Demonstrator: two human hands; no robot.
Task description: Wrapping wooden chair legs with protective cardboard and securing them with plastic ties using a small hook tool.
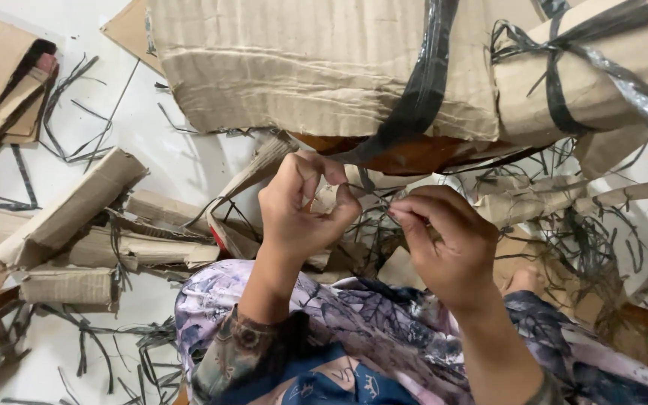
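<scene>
White floor [181, 161] under me, littered with cardboard rolls [69, 206] and black strip scraps [84, 154]. Big cardboard bundle [324, 67] just ahead, black plastic strap [421, 90] running down its front. My left hand [301, 206] fingers pressed together, pinching strap's lower end. My right hand [444, 240] fingers curled, pinching thin strip just beside it. Floral cloth [384, 322] over lap below.

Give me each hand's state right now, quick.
Left hand: closed, pinching the black plastic strap.
Right hand: closed, fingertips pinched; what it grips cannot be told.
</scene>
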